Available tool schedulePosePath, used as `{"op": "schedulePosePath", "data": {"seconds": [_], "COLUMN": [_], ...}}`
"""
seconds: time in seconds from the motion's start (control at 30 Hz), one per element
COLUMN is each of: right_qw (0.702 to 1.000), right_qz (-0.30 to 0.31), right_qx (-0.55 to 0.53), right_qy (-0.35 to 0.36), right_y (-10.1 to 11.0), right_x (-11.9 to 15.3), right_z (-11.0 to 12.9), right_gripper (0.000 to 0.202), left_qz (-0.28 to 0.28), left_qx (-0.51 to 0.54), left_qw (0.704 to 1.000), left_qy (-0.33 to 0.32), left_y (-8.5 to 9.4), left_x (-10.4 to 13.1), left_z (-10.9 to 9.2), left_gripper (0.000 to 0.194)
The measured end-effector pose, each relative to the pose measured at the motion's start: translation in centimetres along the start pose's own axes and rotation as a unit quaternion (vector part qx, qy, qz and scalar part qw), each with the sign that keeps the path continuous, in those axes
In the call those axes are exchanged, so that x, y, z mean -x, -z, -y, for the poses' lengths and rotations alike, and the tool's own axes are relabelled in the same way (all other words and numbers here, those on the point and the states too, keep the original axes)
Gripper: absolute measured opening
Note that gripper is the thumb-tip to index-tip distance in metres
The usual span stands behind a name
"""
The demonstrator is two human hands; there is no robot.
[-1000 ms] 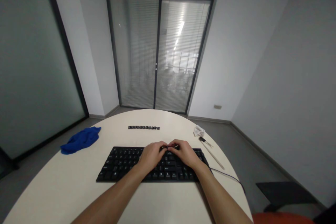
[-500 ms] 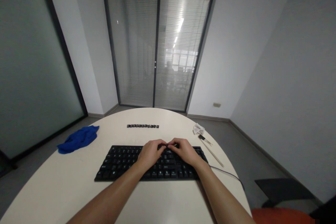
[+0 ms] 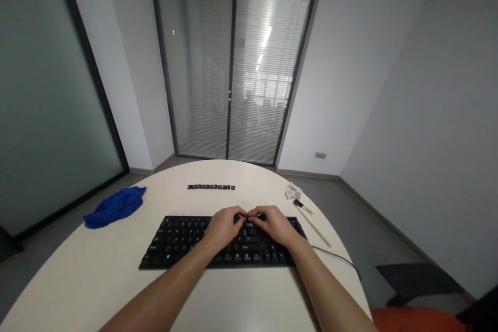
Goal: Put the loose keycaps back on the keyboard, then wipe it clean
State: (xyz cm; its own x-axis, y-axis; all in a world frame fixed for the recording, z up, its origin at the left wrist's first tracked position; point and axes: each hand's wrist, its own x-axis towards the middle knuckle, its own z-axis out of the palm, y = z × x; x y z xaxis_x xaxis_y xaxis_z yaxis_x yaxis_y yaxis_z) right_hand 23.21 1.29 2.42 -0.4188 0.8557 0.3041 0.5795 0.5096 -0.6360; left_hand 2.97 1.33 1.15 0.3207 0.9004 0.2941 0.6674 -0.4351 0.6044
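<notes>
Fingertips of a left hand (image 3: 222, 229) and a right hand (image 3: 274, 225) meet over the far edge of a black keyboard (image 3: 175, 241), thumbs and index fingers drawn close together. Whether each pair is clamped shut on a small part cannot be told at this size. The keyboard lies flat on a pale, round-edged table (image 3: 89, 285) beneath both hands, the wrists crossing its near edge at 7 and 5 o'clock.

Taking the meeting fingertips as the clock's center, a row of small black keycaps (image 3: 210, 187) sits at 11 o'clock, well apart from the keyboard. A rumpled blue cloth (image 3: 116, 208) rests near 9 o'clock by the table's edge. A crumpled white item (image 3: 293, 191) lies at 2 o'clock, with a small black-ended tool (image 3: 302, 206) just beside it and a slender pale stick (image 3: 317, 229) at 3 o'clock. A dark cable (image 3: 336, 255) runs from the keyboard at 4 o'clock, toward a chair (image 3: 416, 319) with a red seat. Glass doors (image 3: 229, 72) with blinds stand at 12 o'clock.
</notes>
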Motion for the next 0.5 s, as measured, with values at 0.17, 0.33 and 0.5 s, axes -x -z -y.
{"op": "schedulePosePath", "data": {"seconds": [0.17, 0.33, 0.5], "right_qw": [0.997, 0.995, 0.998], "right_qz": [0.011, 0.014, -0.004], "right_qx": [0.077, 0.092, 0.055], "right_qy": [0.028, 0.031, -0.002], "right_y": [0.18, 0.17, -0.22], "right_x": [0.02, -0.04, -0.19], "right_z": [0.39, 0.35, 0.16], "right_gripper": [0.019, 0.018, 0.016], "left_qz": [-0.004, -0.002, 0.003], "left_qx": [0.000, -0.007, -0.017], "left_qw": [1.000, 1.000, 1.000], "left_qy": [-0.003, -0.007, 0.009], "left_y": [0.00, 0.05, 0.07], "left_x": [0.01, 0.11, 0.17], "left_z": [-0.03, -0.02, -0.13], "left_gripper": [0.019, 0.018, 0.021]}}
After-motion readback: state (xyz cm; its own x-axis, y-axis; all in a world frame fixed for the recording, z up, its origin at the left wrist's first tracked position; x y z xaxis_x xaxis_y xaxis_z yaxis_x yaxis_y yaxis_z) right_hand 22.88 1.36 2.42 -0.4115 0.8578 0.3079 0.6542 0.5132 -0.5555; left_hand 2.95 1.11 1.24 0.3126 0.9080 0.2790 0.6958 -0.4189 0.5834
